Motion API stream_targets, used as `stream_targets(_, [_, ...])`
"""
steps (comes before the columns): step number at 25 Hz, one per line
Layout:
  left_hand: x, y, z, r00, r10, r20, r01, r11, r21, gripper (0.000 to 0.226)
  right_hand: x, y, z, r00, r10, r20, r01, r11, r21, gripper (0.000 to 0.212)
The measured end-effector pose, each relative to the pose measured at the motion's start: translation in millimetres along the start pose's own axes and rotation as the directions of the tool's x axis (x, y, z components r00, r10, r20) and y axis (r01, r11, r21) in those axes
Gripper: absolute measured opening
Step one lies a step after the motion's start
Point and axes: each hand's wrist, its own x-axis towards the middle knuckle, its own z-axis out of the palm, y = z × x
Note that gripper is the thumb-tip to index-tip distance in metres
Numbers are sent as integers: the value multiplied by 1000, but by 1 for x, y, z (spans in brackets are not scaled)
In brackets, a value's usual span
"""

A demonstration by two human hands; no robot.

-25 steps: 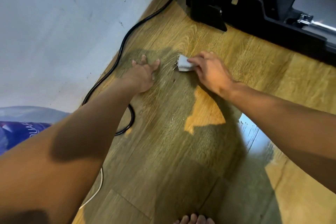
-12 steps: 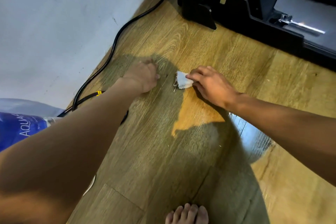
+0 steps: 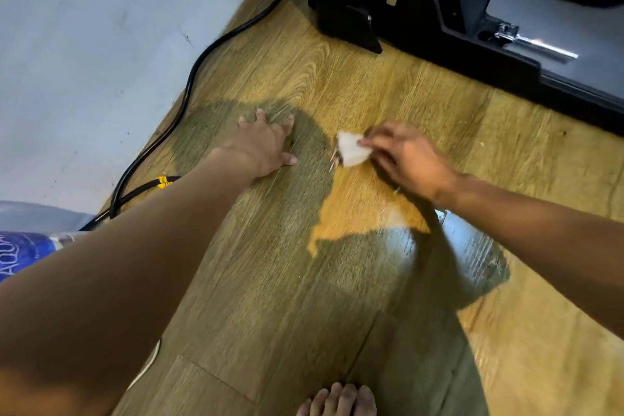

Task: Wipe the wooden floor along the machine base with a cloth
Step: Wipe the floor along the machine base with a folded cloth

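A small white cloth (image 3: 351,153) with frayed threads lies pressed on the wooden floor (image 3: 337,84). My right hand (image 3: 410,159) pinches its right side with the fingertips. My left hand (image 3: 265,145) rests flat on the floor to the left of the cloth, fingers spread, holding nothing. The black machine base (image 3: 422,24) stands at the top right, well beyond both hands.
A black cable (image 3: 189,91) runs along the grey wall (image 3: 101,44) on the left. A blue-labelled plastic bottle (image 3: 23,253) lies at the left edge. A wet shiny patch (image 3: 472,253) shows under my right forearm. My bare toes (image 3: 337,398) are at the bottom.
My right hand has drawn the cloth back toward me and slightly right, away from the machine base. My left hand went from curled to flat with spread fingers.
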Motion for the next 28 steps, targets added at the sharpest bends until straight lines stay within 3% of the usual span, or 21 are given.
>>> stream_targets(3, [3, 5, -1, 1000, 15, -8, -15, 997, 79, 82, 8, 20, -6, 969, 222, -113, -227, 973, -38, 30])
stream_targets(5, [6, 10, -3, 997, 67, -26, -64, 992, 108, 83, -10, -5, 6, 989, 118, -91, -123, 991, -53, 32])
stream_targets(7, [8, 11, -7, 996, 84, -28, -83, 996, 30, 89, -36, -28, 20, 995, -94, -18, 94, 996, 3, 37])
stream_targets(9, [9, 14, -10, 996, 88, -5, -88, 994, -61, 100, -38, -19, 15, 977, -206, 58, 206, 978, -5, 38])
stream_targets(10, [9, 17, -11, 995, 96, 11, -95, 994, -60, 102, -28, -3, 8, 983, -177, 52, 179, 983, -38, 37])
stream_targets(12, [14, 25, -13, 994, 97, 47, -97, 995, -9, 105, 2, 35, -9, 998, 41, -51, -44, 997, -70, 33])
stream_targets(14, [18, 30, -15, 995, 83, 62, -83, 997, 2, 107, 27, 71, -25, 945, 274, -176, -283, 959, -28, 29])
stream_targets(17, [20, 29, -13, 995, 71, 63, -73, 997, 20, 109, 31, 68, -17, 893, 392, -220, -404, 915, -11, 29])
stream_targets(18, [21, 29, -13, 995, 70, 67, -72, 997, 23, 109, 22, 52, -8, 919, 348, -185, -359, 933, -29, 31])
stream_targets(20, [22, 31, -13, 995, 61, 85, -65, 997, 50, 110, 0, 22, 3, 989, 119, -92, -126, 990, -66, 35])
stream_targets(22, [25, 37, -16, 995, 54, 84, -65, 989, 134, 113, -2, 30, -7, 998, -59, 26, 62, 989, -131, 36])
stream_targets(23, [25, 40, -19, 995, 61, 76, -73, 984, 162, 114, 7, 45, -17, 998, -56, 41, 63, 980, -186, 35])
stream_targets(26, [27, 46, -23, 993, 100, 69, -108, 987, 120, 113, 38, 88, -44, 968, 225, -113, -247, 938, -244, 31])
stream_targets(28, [27, 46, -23, 991, 104, 84, -111, 990, 84, 113, 42, 88, -43, 951, 282, -129, -305, 924, -232, 30])
